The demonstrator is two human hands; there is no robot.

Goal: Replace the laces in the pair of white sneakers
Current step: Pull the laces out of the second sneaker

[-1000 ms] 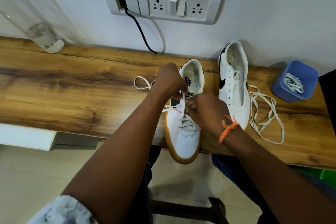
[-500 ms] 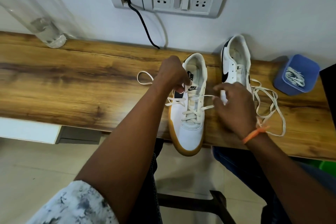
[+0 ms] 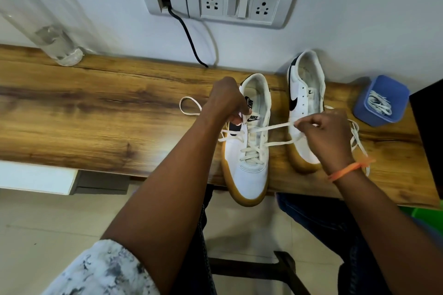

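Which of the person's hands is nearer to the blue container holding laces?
Right. The right hand pinches a lace just left of the blue container, over the unlaced sneaker. The left hand is farther left, at the other sneaker's tongue.

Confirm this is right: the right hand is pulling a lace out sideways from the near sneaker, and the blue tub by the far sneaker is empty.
Not empty. The head view shows the blue tub holding a bundle of white laces. The rest stands: the right hand pulls a lace sideways from the near sneaker.

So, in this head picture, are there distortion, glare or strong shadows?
Head view: wide-angle lens bends the table edge; the bottle at the corner is stretched and blurred. Soft shadow of the cable on the wall; a pale sheen on the table. Sneaker stays sharp.
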